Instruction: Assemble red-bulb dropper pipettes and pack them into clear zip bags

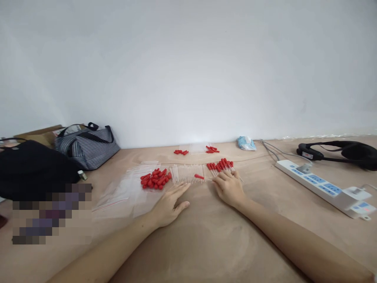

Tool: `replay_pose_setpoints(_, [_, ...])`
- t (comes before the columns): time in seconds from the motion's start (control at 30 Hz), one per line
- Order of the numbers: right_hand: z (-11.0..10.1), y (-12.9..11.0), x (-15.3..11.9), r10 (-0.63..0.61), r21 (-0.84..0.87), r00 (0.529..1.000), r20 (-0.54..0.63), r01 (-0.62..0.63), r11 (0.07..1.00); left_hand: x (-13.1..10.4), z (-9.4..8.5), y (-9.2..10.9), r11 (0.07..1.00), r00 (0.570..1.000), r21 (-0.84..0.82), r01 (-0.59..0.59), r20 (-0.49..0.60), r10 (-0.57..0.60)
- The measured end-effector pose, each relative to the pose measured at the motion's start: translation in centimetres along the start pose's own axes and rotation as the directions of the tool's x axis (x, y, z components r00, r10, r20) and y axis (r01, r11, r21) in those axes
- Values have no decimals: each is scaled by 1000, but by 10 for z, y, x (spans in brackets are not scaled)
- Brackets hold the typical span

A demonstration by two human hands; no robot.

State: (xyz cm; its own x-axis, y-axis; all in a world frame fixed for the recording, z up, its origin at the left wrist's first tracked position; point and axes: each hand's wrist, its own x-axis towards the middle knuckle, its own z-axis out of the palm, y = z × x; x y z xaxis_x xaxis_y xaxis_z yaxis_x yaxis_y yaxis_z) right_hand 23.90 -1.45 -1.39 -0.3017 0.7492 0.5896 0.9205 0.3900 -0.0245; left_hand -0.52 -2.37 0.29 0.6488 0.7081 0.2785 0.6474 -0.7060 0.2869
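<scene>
Hands and small parts on a brown worktop (194, 247). The left hand (171, 206), at the centre of the frame, lies palm down and open, fingers extended and thumb spread, holding nothing; its fingertips reach the lower edge of a row of clear tubes (183, 173). The right hand (229, 189), right of centre, has its fingers bent over the stems of a group of red-capped tubes (219, 165); whether it grips any cannot be told. A single red cap (199, 176) lies across the right part of the clear row. Left of the row, a heap of red caps (155, 179) rests on clear plastic bags (113, 199). Above centre, near the wall (188, 70), lies a further set of clear tubes (195, 148) with red pieces at either side. Right of frame: a blue-and-white packet (246, 143), a white power strip (315, 184) and a black strapped device (350, 154). Left: a striped bag (96, 148) beside a black cloth item (32, 169).
</scene>
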Motion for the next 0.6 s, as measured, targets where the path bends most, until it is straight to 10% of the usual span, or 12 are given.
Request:
replay_pose_setpoints(0.17, [7, 5, 17, 312, -29, 949, 35, -311, 950, 3, -4, 3, 1000, 982, 8, -26, 187, 24])
replay_pose_setpoints(0.6, [21, -17, 48, 412, -116, 884, 223, -395, 911, 4, -2, 1, 999, 982, 11, -47, 184, 45])
